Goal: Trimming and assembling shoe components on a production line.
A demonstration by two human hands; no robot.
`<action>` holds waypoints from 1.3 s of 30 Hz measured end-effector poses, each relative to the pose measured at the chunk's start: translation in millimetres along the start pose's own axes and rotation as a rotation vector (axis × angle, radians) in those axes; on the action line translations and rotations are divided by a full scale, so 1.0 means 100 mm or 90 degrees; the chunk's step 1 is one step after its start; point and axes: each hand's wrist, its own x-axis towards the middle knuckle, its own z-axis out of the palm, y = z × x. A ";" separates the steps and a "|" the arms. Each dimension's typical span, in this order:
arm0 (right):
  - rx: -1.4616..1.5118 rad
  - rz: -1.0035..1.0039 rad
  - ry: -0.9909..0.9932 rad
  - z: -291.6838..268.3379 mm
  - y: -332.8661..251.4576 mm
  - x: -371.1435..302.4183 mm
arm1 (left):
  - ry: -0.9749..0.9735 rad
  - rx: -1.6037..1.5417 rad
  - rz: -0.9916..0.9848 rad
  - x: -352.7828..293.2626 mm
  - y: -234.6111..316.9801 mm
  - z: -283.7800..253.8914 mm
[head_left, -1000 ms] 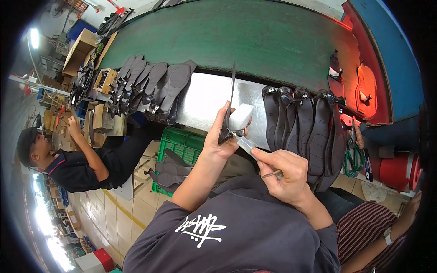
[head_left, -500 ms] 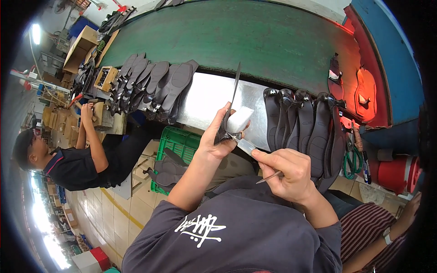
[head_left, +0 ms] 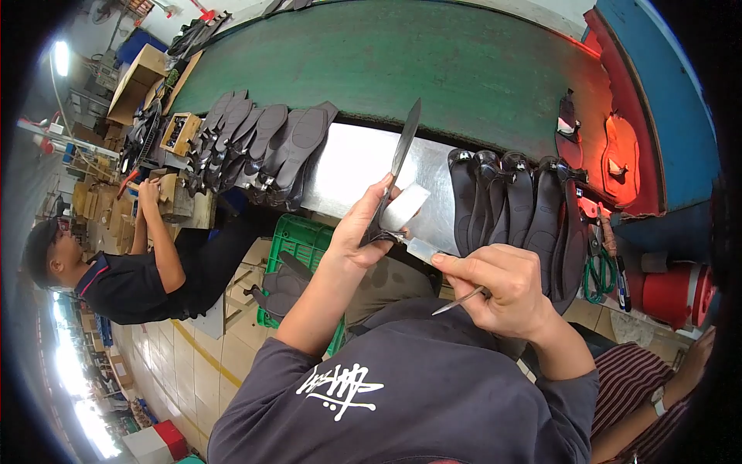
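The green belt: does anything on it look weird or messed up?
Yes, one orange sole at the right end of the belt glows brightly, though the row of soles nearby is dark. It's probably just red light, because the belt around it looks reddish too.

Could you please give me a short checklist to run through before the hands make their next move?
1. Left hand grips the dark sandal: ok, held sole edge up.
2. Right hand holds the pale flat tool: ok.
3. That tool's tip touches the sandal: cannot tell, the contact is too small to see.
4. Pointed tool clear of the left hand: ok, its tip is apart from it.
5. Right hand free: not ok, it holds both tools.
6. Green-handled scissors out of both hands: ok.
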 end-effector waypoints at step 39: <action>-0.018 -0.022 -0.104 -0.26 0.06 0.02 | -0.030 0.156 0.005 -0.14 0.07 0.14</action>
